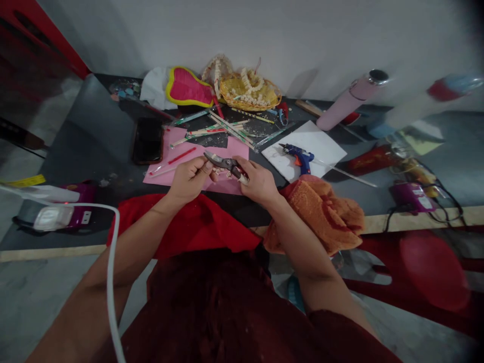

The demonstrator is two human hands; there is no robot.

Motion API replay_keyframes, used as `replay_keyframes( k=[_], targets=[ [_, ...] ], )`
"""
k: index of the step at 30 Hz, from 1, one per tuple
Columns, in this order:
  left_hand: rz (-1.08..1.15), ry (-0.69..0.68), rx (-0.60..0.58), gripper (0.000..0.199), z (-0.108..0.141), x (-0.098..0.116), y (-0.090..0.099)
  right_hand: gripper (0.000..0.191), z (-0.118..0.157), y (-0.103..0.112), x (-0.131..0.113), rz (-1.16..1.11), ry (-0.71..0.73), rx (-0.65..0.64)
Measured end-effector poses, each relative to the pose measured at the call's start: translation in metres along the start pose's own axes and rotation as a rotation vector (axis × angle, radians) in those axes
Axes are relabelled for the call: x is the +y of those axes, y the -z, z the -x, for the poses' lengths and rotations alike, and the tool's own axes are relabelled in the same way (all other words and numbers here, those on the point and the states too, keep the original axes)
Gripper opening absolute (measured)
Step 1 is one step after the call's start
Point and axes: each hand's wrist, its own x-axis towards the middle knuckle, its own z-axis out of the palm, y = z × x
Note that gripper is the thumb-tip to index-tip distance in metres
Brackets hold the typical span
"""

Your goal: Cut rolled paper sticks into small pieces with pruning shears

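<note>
My right hand (259, 180) is wrapped round the handles of pruning shears (223, 162), whose dark blades point left. Close to the blade tips, my left hand (191, 177) is closed in a pinch; what its fingers hold is too small to make out. Small pale cut pieces (223, 173) lie beneath the shears on a pink sheet (177, 174). Left of the shears, a red stick (182, 156) rests on that sheet. Beyond my hands is a loose pile of chopsticks (217, 128), some in paper wrappers.
A yellow basket (249, 93) with strung pale pieces stands by the wall. A blue glue gun (298, 156) lies on a white board (278, 149). At left is a phone (148, 141); at right, a pink bottle (350, 101) and orange cloth (321, 212). A white cable (112, 262) crosses my left arm.
</note>
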Motion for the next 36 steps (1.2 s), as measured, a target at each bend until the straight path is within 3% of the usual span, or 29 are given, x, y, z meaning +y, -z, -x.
replay_keyframes(
  k=[10, 19, 29, 36],
  targets=[
    [-0.087, 0.016, 0.115, 0.026, -0.002, -0.003, -0.003, 0.053, -0.003, -0.007, 0.008, -0.054, 0.015, 0.041],
    [-0.087, -0.010, 0.033, 0.033, -0.002, -0.003, -0.003, 0.055, -0.005, -0.008, 0.016, -0.068, 0.058, 0.031],
    [-0.109, -0.021, 0.073, 0.031, -0.001, 0.000, -0.002, 0.046, 0.000, -0.001, 0.003, 0.011, -0.013, -0.001],
    [-0.128, -0.050, 0.052, 0.030, 0.000, -0.001, -0.001, 0.049, -0.003, -0.004, 0.007, -0.013, 0.036, 0.006]
  ],
)
